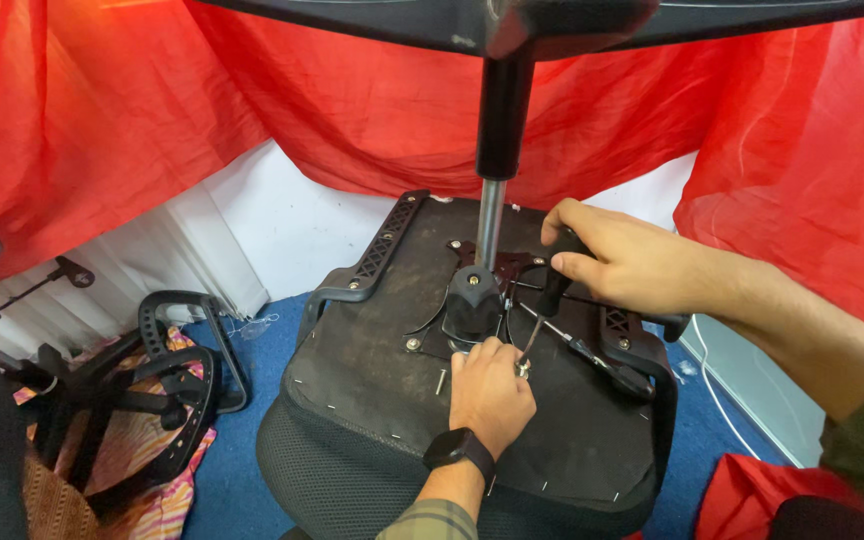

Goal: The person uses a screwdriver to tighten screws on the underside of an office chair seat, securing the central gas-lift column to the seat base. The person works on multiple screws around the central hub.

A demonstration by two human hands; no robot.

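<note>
Right hand closed around screwdriver; left hand pinches its tip at the screw. Gas-lift column rises just behind; armrest lies leftward.

A shiny metal post is seen above a matt black plastic boot. The seat underside is covered in dull, scuffed fabric; thin red cloth looks creased.

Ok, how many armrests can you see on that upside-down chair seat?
2. One armrest runs along the seat's left edge, clear of both hands. The other armrest is on the right edge, partly covered by the right hand gripping the screwdriver.
</note>
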